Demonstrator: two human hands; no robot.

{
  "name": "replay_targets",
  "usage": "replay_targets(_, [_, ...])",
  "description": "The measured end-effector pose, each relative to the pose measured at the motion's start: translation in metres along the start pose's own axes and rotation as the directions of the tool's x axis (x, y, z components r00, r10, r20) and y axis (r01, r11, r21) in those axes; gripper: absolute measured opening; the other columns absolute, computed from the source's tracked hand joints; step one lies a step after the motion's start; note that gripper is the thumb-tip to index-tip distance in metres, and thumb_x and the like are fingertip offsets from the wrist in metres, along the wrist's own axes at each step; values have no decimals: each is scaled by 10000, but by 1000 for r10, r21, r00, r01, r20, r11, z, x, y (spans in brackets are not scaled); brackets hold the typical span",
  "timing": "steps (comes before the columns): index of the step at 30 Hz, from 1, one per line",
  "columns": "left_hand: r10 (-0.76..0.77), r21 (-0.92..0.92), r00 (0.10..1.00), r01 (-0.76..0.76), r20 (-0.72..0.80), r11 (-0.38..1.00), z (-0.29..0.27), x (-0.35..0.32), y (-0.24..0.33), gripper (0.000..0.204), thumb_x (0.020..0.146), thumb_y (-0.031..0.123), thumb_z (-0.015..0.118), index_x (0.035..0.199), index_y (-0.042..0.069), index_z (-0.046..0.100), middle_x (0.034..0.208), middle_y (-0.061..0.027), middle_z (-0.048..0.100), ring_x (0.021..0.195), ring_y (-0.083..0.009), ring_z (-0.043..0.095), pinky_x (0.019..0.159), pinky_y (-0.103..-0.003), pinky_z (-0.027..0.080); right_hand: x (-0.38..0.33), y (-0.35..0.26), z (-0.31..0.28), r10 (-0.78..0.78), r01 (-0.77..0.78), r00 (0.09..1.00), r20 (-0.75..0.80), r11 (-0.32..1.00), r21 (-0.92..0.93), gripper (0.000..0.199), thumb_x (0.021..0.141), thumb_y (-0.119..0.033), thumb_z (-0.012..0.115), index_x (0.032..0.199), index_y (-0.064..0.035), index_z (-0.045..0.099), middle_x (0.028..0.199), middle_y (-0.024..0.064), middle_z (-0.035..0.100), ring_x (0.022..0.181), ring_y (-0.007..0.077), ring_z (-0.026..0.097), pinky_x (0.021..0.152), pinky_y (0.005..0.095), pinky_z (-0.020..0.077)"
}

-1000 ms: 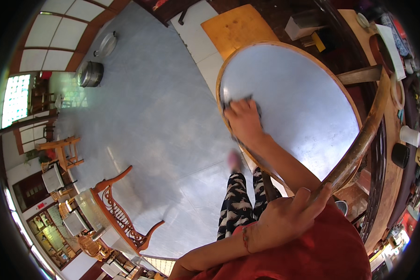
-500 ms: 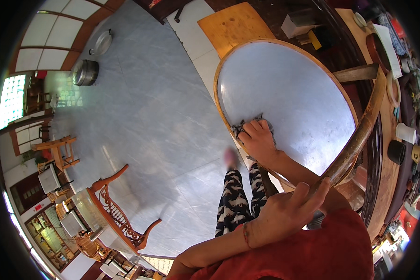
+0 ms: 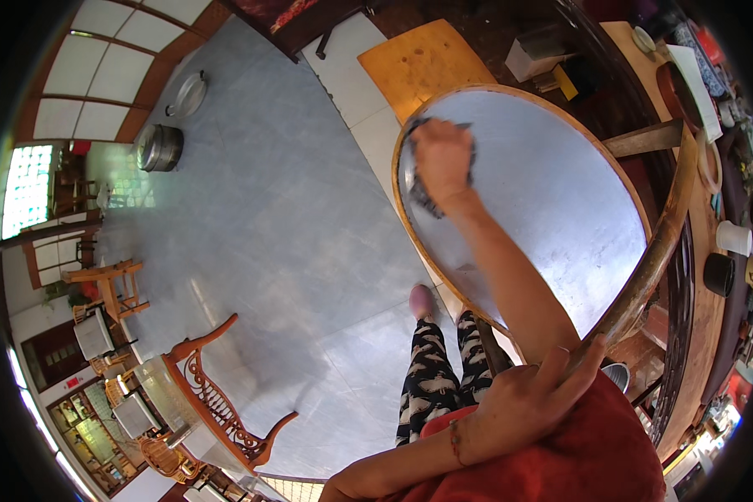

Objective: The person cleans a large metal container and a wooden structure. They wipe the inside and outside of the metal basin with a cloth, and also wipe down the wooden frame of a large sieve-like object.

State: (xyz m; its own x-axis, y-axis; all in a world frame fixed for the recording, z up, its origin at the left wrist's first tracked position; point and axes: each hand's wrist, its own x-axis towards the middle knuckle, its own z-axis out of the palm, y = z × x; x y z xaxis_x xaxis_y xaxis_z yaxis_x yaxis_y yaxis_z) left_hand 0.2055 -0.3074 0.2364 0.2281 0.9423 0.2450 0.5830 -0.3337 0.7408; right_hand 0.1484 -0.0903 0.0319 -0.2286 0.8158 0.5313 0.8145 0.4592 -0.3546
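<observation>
Cloth, dark grey and crumpled [image 3: 427,197], lies pressed under my right hand [image 3: 442,159] at the far left rim of the round grey-topped wooden bench [image 3: 552,201], fingers closed down on it. I see my left hand [image 3: 527,402] with its grip wrapped round the curved wooden chair back [image 3: 657,251].

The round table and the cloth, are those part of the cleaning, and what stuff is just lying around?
In use:
- round table
- dark cloth under the right hand
- left hand gripping the table rim

Lying about:
- metal pots
- wooden chair
- white cup
- yellow board
</observation>
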Motion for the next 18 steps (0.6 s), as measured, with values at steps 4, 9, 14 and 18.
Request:
replay_targets(4, [-38, 10, 998, 39, -41, 999, 3, -2, 0, 607, 652, 44, 620, 1253, 72, 535, 730, -4, 428, 428, -87, 430, 361, -240, 397, -54, -37, -27, -226, 185, 959, 172, 956, 227, 45, 699, -90, 558, 731, -115, 576, 808, 39, 517, 825, 215, 507, 767, 381, 364])
replay_targets(9, [-78, -59, 997, 80, 21, 995, -4, -5, -2, 643, 654, 57, 623, 1286, 72, 508, 725, -31, 437, 473, -135, 471, 394, -278, 430, -132, 27, -133, -556, 404, 746, 366, 816, 414, 37, 683, -150, 577, 697, -122, 557, 787, 28, 489, 808, 201, 494, 739, 366, 368])
replay_targets(14, [-87, -28, 996, 88, 27, 996, -10, -2, 2, 692, 595, 24, 651, 1272, 62, 513, 758, -73, 505, 522, -188, 527, 443, -298, 461, -104, 26, -100, -484, 402, 841, 243, 858, 321, 93, 704, -146, 557, 785, -112, 588, 882, 47, 530, 864, 210, 502, 769, 372, 370])
replay_targets(18, [-218, -92, 975, 220, 35, 971, -4, 3, 10, 606, 636, 54, 709, 1212, 37, 522, 1038, -139, 618, 780, -266, 646, 655, -312, 524, -81, 17, -75, -423, 365, 862, 278, 900, 237, 80, 706, -131, 557, 780, -131, 586, 860, 24, 532, 900, 195, 504, 782, 340, 366])
